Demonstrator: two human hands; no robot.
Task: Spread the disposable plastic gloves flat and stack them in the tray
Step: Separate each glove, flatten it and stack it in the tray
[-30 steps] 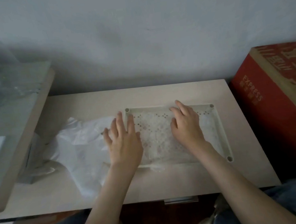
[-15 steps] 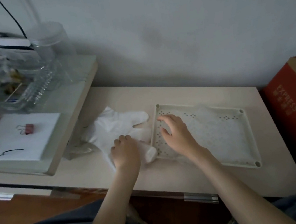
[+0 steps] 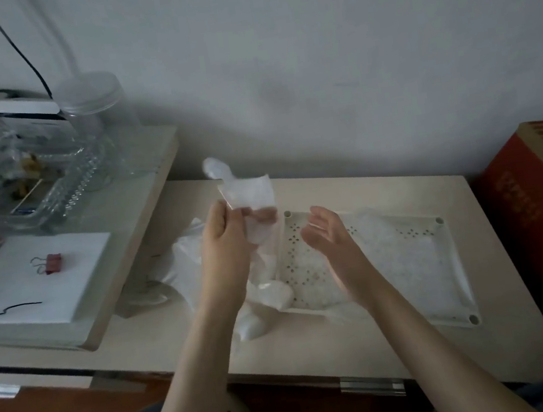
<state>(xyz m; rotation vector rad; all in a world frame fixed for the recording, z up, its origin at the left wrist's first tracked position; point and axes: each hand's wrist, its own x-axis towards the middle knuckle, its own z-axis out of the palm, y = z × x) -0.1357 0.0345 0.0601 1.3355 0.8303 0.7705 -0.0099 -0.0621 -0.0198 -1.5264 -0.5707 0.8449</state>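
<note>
My left hand (image 3: 224,238) holds a thin translucent plastic glove (image 3: 251,194) lifted above the table, pinching it near its cuff; the glove hangs down past the tray's left edge to the table. More crumpled gloves (image 3: 184,262) lie on the table behind my left hand. The white perforated tray (image 3: 460,284) lies flat on the table at the right, with flattened gloves (image 3: 397,251) in it. My right hand (image 3: 327,236) hovers over the tray's left part, fingers relaxed, holding nothing.
A raised shelf (image 3: 145,201) on the left carries a white pad with a red binder clip (image 3: 53,263), clear plastic containers (image 3: 65,195) and a jar. A red cardboard box (image 3: 541,222) stands against the table's right side. The wall is close behind.
My left hand has lifted one glove off the pile into the air. My right hand has come up off the tray and opened. The camera view shifted left.
</note>
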